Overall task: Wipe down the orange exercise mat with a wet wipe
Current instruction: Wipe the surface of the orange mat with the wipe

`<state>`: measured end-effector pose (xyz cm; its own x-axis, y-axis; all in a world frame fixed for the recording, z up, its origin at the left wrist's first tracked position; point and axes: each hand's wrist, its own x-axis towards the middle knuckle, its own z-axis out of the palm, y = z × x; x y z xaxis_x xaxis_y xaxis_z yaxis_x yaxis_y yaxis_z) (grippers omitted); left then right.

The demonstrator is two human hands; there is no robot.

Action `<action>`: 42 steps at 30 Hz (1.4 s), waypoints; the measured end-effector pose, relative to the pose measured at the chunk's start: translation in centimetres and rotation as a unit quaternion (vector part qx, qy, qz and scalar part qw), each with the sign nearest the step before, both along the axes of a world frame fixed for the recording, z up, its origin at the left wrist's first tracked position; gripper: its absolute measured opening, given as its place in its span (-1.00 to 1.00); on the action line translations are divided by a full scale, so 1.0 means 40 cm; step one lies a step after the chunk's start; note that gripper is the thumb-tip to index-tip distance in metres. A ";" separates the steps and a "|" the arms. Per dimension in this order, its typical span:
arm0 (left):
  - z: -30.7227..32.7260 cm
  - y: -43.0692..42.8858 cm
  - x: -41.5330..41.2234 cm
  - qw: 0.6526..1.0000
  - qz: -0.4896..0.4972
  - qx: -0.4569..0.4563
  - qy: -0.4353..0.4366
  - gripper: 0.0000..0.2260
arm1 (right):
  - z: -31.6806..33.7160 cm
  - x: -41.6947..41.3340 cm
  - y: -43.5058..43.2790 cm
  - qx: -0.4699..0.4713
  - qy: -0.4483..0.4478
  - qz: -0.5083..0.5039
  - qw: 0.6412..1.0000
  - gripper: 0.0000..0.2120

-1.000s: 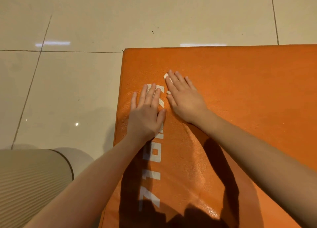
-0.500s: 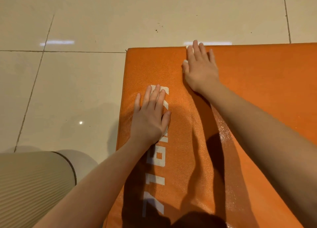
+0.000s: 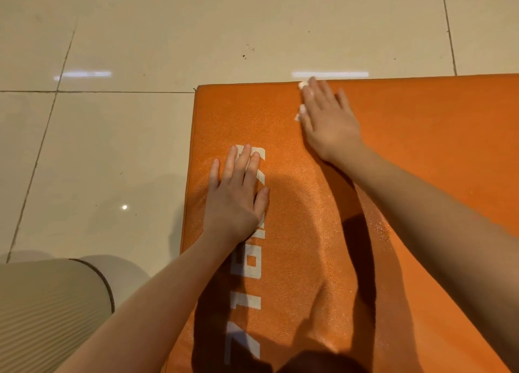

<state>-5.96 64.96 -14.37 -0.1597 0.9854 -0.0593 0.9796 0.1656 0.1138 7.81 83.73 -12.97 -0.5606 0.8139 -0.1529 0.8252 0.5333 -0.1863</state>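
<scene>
The orange exercise mat (image 3: 421, 147) lies flat on the tiled floor, with white lettering running down its left part. My left hand (image 3: 236, 198) rests flat on the mat over the lettering, fingers straight. My right hand (image 3: 328, 119) lies flat near the mat's far edge and presses a white wet wipe (image 3: 301, 111) under its palm and fingers. Only small bits of the wipe show beside the fingers. A shiny damp streak runs down the mat between my arms.
Glossy beige floor tiles (image 3: 112, 147) surround the mat on the left and far side. A beige ribbed garment over my knee (image 3: 47, 313) fills the lower left corner. The mat runs out of frame to the right.
My right hand slid the wipe from beside my left hand up to the mat's far edge, then stayed near there. My left hand kept its place on the lettering.
</scene>
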 end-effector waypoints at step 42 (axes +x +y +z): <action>-0.003 -0.070 0.055 0.999 0.005 -0.024 -0.025 -0.42 | 0.005 0.139 -0.226 -0.039 -0.005 -0.084 0.996 -0.46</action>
<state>-3.77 62.16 -14.50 -0.1649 0.9797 -0.1142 0.9714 0.1814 0.1533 13.37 74.71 -12.77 -0.4153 0.8816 -0.2244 0.9037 0.3717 -0.2123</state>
